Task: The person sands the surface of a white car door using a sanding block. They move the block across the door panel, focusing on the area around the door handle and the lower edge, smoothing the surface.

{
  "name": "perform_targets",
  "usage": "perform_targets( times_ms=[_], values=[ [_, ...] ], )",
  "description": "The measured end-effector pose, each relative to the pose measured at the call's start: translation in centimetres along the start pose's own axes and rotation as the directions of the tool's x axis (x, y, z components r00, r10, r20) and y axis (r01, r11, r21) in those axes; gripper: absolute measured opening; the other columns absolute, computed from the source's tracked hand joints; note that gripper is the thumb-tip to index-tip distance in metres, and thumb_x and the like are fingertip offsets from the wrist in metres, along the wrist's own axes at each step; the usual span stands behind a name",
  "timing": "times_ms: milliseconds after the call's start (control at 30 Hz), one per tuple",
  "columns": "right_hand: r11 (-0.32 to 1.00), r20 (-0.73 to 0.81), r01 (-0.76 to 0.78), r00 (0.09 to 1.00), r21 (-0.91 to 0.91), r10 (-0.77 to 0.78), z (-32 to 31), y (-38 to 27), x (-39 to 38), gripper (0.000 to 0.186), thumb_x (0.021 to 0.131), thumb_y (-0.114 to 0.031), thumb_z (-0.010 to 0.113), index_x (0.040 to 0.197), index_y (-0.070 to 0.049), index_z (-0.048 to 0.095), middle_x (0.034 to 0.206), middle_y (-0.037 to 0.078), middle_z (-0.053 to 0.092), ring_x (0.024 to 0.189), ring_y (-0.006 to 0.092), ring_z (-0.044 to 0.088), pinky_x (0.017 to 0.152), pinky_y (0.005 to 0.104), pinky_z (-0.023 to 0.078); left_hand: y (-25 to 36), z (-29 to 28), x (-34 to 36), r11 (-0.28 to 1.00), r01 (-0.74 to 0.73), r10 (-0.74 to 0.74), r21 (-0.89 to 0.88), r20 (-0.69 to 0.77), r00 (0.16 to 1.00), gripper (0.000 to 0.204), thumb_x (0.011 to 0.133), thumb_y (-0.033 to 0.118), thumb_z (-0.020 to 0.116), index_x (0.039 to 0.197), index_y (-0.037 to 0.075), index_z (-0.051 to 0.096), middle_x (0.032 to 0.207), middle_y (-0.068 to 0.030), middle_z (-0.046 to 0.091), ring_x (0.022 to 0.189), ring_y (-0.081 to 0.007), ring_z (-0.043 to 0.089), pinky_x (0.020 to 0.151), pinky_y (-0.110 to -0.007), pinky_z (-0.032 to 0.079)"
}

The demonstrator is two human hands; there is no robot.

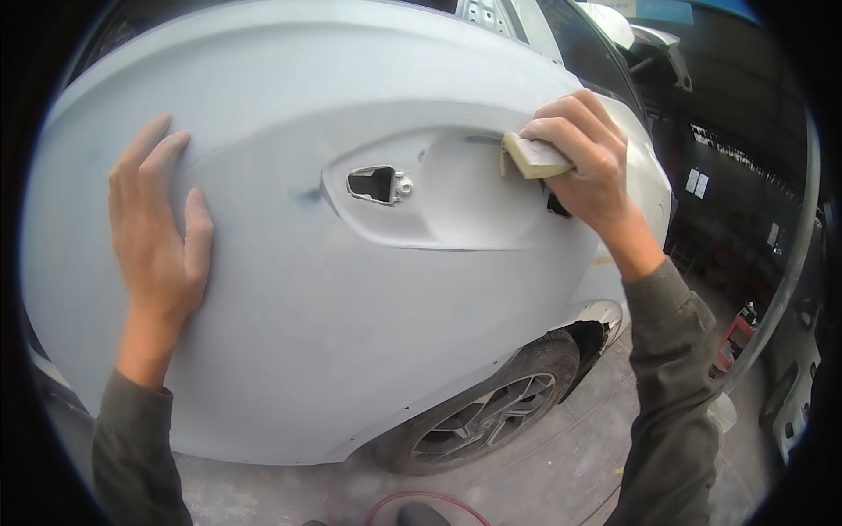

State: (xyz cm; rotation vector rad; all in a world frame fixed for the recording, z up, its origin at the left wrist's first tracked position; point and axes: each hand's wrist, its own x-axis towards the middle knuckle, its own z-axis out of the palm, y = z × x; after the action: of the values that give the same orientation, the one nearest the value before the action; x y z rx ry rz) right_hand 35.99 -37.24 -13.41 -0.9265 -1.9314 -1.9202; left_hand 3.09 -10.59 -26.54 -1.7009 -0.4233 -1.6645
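A grey-white car door [289, 324] with a dull, dusty surface fills most of the view. My left hand [162, 219] lies on its left part, fingers stretched out and thumb apart, holding nothing. At the right end of the handle recess [465, 188], my right hand [583, 145] grips a pale yellow sanding sponge [537, 165] between thumb and fingers. The sponge's far edge is at the upper rim of the recess. A ragged-edged opening [372, 184] with a small round fitting shows at the recess's left end. Another dark hole is partly hidden behind my right hand.
Below the door stands a wheel [491, 416] on the grey floor [579, 456]. A red hose [430, 496] curves near my feet. To the right are a red stand [735, 342], a white bucket [723, 410] and a pale loose panel [798, 386].
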Motion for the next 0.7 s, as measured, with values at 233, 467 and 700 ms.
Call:
perform_targets(
  times_ms=[233, 467, 700],
  values=[
    [0.999, -0.004, 0.008, 1.000, -0.034, -0.008, 0.5, -0.5, 0.1, 0.029, 0.066, -0.007, 0.087, 0.089, -0.016, 0.072, 0.091, -0.003, 0.070, 0.087, 0.0189, 0.067, 0.071, 0.0338, 0.059, -0.3, 0.4, -0.2, 1.000, 0.014, -0.014, -0.017, 0.015, 1.000, 0.049, 0.097, 0.016, 0.057, 0.145, 0.010, 0.055, 0.156, -0.0159, 0.054, 0.139, -0.0344, 0.053, 0.119, -0.045, 0.045],
    [0.998, -0.019, 0.051, 0.998, -0.023, -0.052, 1.5, -1.6, 1.5, 0.029, 0.067, -0.008, 0.088, 0.090, -0.015, 0.073, 0.092, -0.005, 0.070, 0.087, 0.0173, 0.067, 0.071, 0.0334, 0.059, -0.1, 0.8, -0.8, 0.999, 0.033, -0.032, -0.026, 0.015, 0.999, 0.050, 0.096, 0.015, 0.057, 0.146, 0.010, 0.054, 0.156, -0.0158, 0.054, 0.139, -0.0349, 0.053, 0.120, -0.045, 0.043],
    [0.994, -0.077, 0.091, 0.992, -0.055, -0.095, 2.2, -1.9, 2.2, 0.030, 0.066, -0.009, 0.090, 0.090, -0.017, 0.074, 0.092, -0.004, 0.071, 0.087, 0.0169, 0.068, 0.068, 0.0328, 0.061, 0.0, 0.7, -0.7, 0.999, 0.033, -0.032, -0.021, 0.015, 0.999, 0.050, 0.097, 0.016, 0.057, 0.146, 0.011, 0.054, 0.156, -0.0157, 0.054, 0.139, -0.0341, 0.052, 0.120, -0.045, 0.045]
  ],
)
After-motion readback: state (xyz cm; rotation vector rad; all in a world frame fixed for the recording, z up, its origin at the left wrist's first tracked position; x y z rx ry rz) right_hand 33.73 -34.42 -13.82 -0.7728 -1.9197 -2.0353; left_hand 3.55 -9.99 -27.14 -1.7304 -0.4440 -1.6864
